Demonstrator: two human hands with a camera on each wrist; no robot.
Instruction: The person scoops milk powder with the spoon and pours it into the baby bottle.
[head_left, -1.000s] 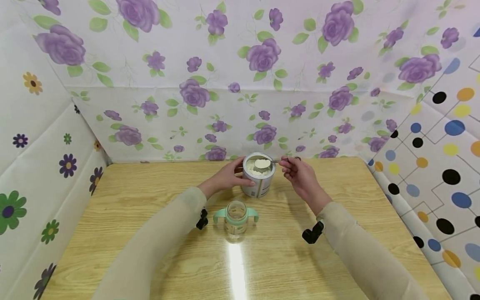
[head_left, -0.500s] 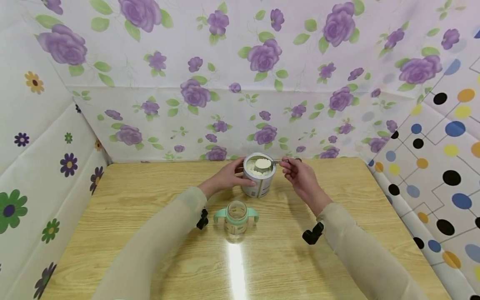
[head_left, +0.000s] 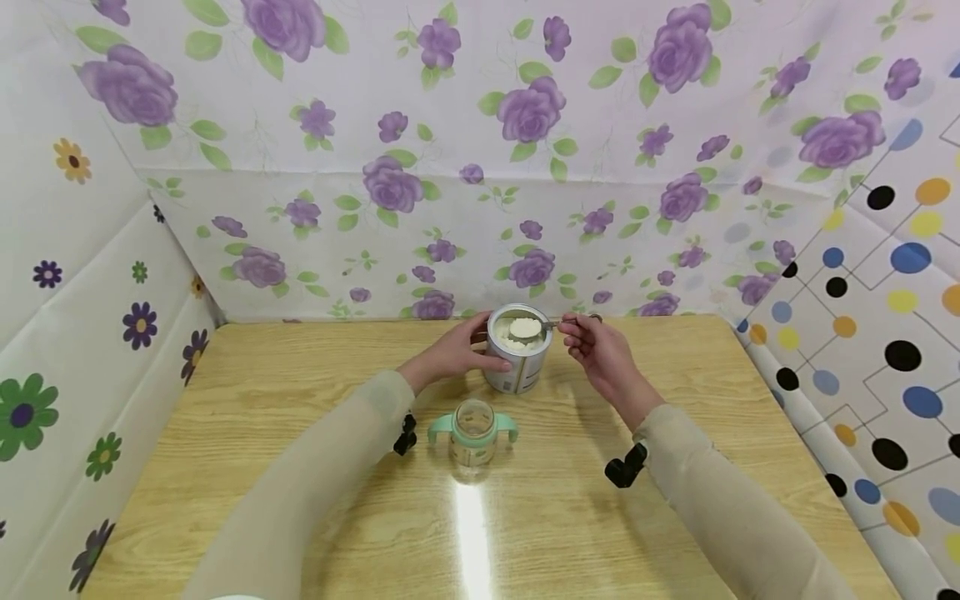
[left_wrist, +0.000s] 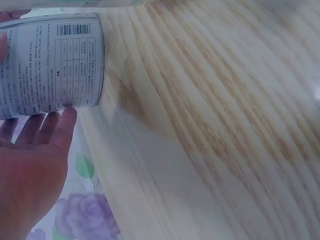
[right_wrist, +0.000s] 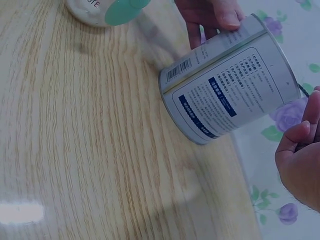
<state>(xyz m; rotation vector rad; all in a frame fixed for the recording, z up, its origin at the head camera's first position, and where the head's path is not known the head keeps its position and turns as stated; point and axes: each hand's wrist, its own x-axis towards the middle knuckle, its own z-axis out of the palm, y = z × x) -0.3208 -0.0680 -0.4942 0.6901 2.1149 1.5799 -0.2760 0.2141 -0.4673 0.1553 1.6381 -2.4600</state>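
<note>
An uncovered milk powder can (head_left: 516,372) stands near the back of the table, pale powder inside it. My left hand (head_left: 459,350) grips its left side, thumb across the front; in the left wrist view the fingers (left_wrist: 62,127) lie along the can's wall. Pinched in my right hand (head_left: 597,354) is the handle of a metal spoon (head_left: 527,329), whose bowl sits at the can's mouth, heaped with powder. In the right wrist view the can hides most of the spoon. Closer to me is a clear baby bottle (head_left: 472,446), uncapped, with mint-green handles.
The wooden table (head_left: 360,517) ends at a flower-printed cloth wall (head_left: 465,225) just behind the can. Patterned sheets (head_left: 847,333) also flank it on both sides. The bottle stands between my forearms.
The spoon's bowl lifts slightly, then dips back a little, staying over the can with its powder. Both hands keep their holds; can and bottle stay in place.
</note>
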